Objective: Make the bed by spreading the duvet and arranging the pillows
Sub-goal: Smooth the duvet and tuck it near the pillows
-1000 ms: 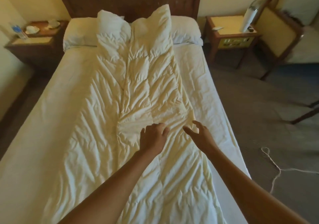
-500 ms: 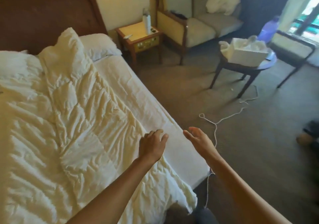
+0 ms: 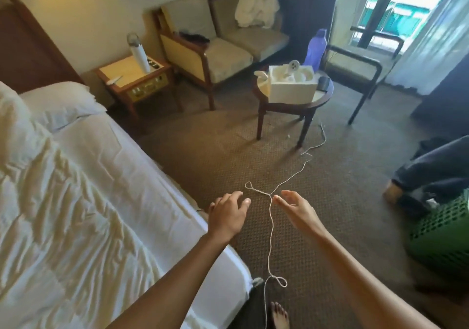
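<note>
The duvet (image 3: pixel 63 214) lies rumpled on the bed (image 3: pixel 142 166), short of its carpet-side edge, one pillow (image 3: pixel 61 105) at the head corner; left hand (image 3: pixel 228 214) and right hand (image 3: pixel 297 209) hover beyond that edge, each grip slack, empty; spreading and pillow-arranging seem mostly left.
</note>
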`<state>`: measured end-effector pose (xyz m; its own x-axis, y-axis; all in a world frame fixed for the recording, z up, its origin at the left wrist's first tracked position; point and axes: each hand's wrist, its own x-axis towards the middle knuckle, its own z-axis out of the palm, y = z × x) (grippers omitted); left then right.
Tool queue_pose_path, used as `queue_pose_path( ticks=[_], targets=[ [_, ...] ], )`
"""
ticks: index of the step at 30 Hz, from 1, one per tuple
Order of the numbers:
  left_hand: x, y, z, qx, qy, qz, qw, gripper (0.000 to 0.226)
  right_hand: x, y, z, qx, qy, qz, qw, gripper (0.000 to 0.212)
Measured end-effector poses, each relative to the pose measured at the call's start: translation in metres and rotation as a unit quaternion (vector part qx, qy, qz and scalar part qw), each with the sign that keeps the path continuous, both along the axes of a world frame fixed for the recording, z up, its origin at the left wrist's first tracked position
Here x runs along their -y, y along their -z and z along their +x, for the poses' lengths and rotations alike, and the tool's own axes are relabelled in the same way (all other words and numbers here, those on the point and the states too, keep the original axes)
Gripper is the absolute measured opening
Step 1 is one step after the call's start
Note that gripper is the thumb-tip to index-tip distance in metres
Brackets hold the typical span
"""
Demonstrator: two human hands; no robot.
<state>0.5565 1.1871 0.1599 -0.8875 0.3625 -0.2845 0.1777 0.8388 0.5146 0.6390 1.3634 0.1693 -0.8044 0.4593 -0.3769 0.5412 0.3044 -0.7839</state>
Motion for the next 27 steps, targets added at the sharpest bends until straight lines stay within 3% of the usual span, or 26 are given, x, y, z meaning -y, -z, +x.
queue_pose_path(
  ticks=[5,12,22,27],
  targets=[
    [-0.059,-0.007,-0.042,0.006,-0.017,0.01,1.0,0.044,-0.055,-0.009,-0.053,0.006,-0.026,0.0,1.0,0.055],
    [-0.063,0.0,-0.125,0.006,-0.099,0.022,0.995,0.044,-0.061,0.001,-0.151,0.017,-0.095,-0.027,0.995,0.05],
    [0.031,0.013,-0.314,0.005,-0.3,0.03,0.953,0.044,0.016,0.009,-0.416,0.016,-0.25,0.022,0.968,0.045],
    [0.097,-0.006,-0.384,-0.027,-0.38,0.0,0.925,0.046,0.09,-0.008,-0.527,-0.004,-0.357,0.022,0.934,0.048]
  ],
)
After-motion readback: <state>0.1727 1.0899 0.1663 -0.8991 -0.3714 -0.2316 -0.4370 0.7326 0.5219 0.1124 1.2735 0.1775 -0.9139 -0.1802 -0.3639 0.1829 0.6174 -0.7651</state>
